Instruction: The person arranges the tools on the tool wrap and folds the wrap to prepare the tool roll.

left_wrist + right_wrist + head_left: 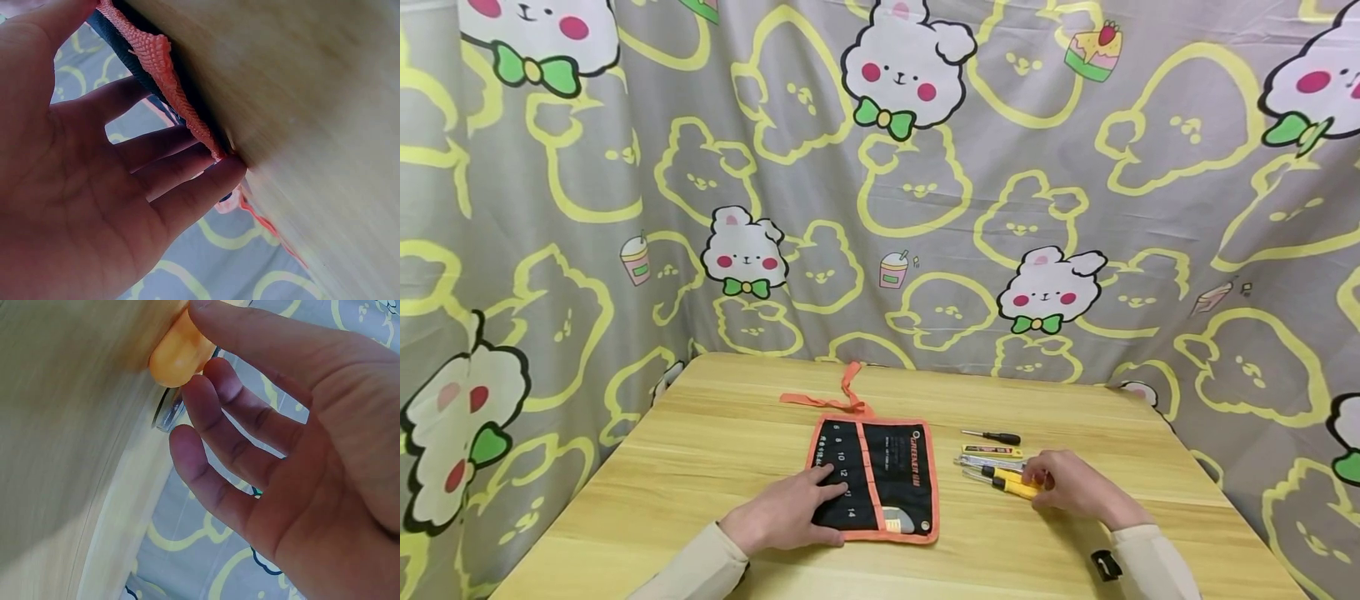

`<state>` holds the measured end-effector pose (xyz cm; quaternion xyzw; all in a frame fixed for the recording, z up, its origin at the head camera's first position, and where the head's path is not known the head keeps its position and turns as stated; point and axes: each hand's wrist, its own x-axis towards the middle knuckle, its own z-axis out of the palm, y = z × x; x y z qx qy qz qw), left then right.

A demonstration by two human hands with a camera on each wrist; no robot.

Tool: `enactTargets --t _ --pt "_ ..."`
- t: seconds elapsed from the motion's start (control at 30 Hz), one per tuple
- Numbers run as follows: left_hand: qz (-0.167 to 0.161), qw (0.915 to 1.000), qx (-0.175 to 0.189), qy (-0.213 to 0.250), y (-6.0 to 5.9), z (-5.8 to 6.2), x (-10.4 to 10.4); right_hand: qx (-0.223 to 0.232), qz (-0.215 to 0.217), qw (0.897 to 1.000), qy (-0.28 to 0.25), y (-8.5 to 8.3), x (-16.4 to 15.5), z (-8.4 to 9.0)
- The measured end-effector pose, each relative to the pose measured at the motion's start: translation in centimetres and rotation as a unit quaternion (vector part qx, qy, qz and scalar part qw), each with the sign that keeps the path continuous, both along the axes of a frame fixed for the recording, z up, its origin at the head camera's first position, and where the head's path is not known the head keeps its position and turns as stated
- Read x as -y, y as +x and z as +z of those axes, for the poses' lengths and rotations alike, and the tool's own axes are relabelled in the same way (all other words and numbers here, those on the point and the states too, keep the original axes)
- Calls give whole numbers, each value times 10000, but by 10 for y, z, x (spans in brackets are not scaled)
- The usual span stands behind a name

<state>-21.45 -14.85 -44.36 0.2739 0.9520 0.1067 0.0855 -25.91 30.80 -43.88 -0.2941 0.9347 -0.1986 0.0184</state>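
Note:
My left hand (790,508) rests on a black tool pouch (895,475) with orange edging and printed size numbers. In the left wrist view its fingers (200,194) lie along the pouch's orange edge (165,75). My right hand (1071,483) is at the near end of the tools and pinches a yellow-and-black handled tool (1018,487) with thumb and fingertips. Its rounded yellow end (172,365) shows between them in the right wrist view. Just behind lie a silver wrench (981,461), a yellow item with a printed label (992,451) and a black-handled screwdriver (1000,437).
Orange tie straps (820,402) trail from the pouch's far side. A grey and yellow piece (897,521) shows in the pouch's near right corner. The wooden table (700,442) ends at a patterned curtain (940,200) behind and on both sides.

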Motion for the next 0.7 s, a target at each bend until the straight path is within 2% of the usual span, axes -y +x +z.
enactTargets --t 0.3,0.53,0.7 --pt "24 10000 -12 -11 0 -1 0 237 206 9994 -166 -1 1 -2" --pt "13 10000 -10 -11 0 -1 0 52 517 9983 -258 0 3 -1" --pt "-9 10000 -39 -21 0 -1 0 0 555 9981 -275 1 6 4"
